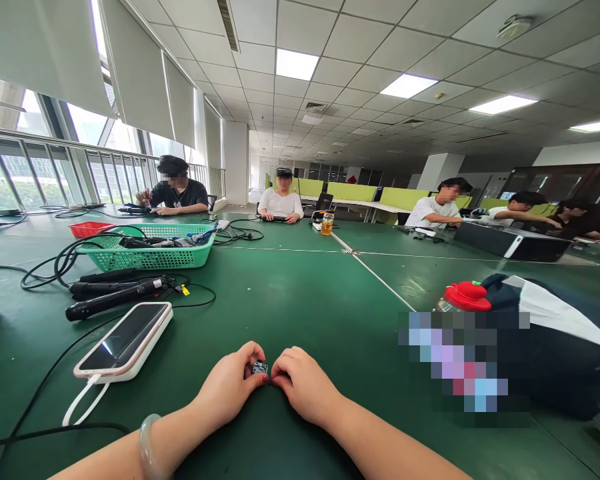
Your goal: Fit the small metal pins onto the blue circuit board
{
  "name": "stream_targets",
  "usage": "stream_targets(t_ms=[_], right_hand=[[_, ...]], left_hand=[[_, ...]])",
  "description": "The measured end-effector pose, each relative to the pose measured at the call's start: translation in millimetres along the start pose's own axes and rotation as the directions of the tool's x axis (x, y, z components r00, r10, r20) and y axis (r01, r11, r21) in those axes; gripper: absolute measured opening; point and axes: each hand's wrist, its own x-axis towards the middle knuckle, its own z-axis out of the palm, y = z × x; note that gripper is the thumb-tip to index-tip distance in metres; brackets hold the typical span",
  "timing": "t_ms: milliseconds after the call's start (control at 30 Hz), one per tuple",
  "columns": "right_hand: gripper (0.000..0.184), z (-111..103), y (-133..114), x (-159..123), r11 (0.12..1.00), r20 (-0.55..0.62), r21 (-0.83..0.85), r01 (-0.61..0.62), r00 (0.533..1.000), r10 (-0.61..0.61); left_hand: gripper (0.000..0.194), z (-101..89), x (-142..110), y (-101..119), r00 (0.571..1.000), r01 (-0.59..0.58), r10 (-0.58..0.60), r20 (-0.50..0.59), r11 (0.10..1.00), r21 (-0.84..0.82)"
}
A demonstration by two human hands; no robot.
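Note:
My left hand (pixel 233 380), with a pale bangle at its wrist, pinches a small blue-grey block (pixel 260 367) between thumb and fingers. Dark lines or gaps mark its face, but it is too small to make out more. Just to the right, my right hand (pixel 303 383) is closed, its fingers curled down and thumb tucked in. Its fingertips come close to the block; whether they touch it or hold something is hidden. Both hands are low over the green tabletop (pixel 280 293).
On the left lie a phone (pixel 125 343) with a white cable, black rod-shaped devices (pixel 117 297) and a green basket (pixel 150 257) with cables. At right are a red-lidded bottle (pixel 467 297) and a dark bag (pixel 555 347). Several people sit around the table.

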Motion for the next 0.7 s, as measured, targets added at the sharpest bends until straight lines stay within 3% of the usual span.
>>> stream_targets(t_ms=[300,700], right_hand=[[0.013,4.8,2.9,-0.1,1.0,-0.008,-0.023,0.018,1.0,-0.019],[0.016,0.0,-0.6,1.9,0.992,-0.063,0.116,-0.057,0.996,0.064]], left_hand=[[0.015,-1.1,-0.5,-0.7,1.0,0.001,-0.001,-0.003,1.0,-0.01],[0.018,-3.2,1.8,-4.2,1.0,0.004,-0.005,-0.009,0.996,-0.086]])
